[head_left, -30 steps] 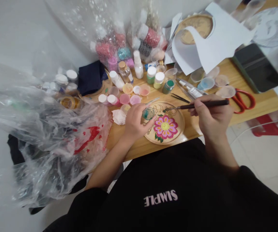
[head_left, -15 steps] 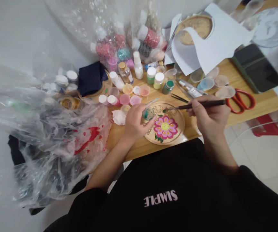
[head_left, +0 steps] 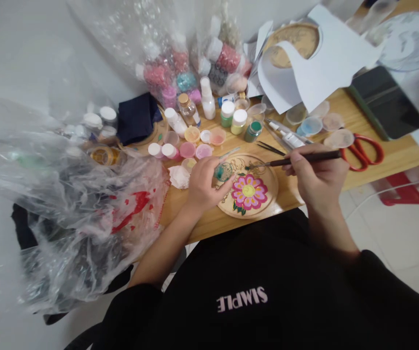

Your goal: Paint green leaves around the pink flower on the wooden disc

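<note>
A round wooden plate (head_left: 270, 194) with a painted pink flower lies at the table's front edge. My right hand (head_left: 317, 177) is closed on a dark paintbrush (head_left: 304, 158) whose tip rests on the plate's upper part. My left hand (head_left: 204, 182) is closed on a small teal paint cup (head_left: 224, 171), held at the plate's left rim.
Small paint jars and cups (head_left: 202, 141) crowd the table behind the plate. Red scissors (head_left: 364, 150) and a dark tablet (head_left: 388, 102) lie to the right. Clear plastic bags (head_left: 67, 194) spread over the left side. White paper (head_left: 315, 63) covers another wooden disc at the back.
My right hand and the brush have drifted slightly left over the plate. My left hand has stayed where it was.
</note>
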Action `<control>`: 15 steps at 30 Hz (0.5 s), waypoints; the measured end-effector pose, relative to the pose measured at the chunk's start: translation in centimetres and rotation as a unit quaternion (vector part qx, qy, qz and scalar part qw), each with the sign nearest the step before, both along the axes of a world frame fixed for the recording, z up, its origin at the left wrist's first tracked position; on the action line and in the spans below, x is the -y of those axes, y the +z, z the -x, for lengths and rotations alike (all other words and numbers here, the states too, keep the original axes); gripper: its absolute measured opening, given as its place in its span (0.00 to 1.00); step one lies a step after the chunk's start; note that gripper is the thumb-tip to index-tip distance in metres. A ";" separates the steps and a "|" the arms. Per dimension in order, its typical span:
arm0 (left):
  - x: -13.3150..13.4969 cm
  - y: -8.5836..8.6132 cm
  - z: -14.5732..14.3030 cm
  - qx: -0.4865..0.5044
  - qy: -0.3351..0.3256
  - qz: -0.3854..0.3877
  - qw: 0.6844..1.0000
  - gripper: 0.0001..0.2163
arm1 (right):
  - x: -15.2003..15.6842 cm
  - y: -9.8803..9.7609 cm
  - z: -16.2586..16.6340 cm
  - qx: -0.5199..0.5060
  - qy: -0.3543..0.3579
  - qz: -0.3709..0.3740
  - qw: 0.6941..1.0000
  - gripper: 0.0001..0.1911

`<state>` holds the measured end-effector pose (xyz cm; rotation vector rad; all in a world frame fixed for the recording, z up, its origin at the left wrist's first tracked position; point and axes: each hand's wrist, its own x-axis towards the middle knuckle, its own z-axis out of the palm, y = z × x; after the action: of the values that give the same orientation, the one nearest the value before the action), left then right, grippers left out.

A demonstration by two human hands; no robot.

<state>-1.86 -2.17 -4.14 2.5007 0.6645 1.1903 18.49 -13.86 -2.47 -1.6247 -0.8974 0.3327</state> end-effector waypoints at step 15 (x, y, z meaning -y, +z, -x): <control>0.1 -0.1 0.0 0.006 -0.007 0.014 1.000 0.18 | -0.1 0.2 0.0 0.004 0.001 0.002 1.000 0.07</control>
<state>-1.88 -2.26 -4.25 2.4702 0.6546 1.1824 18.46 -13.79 -2.27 -1.6300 -0.9043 0.3302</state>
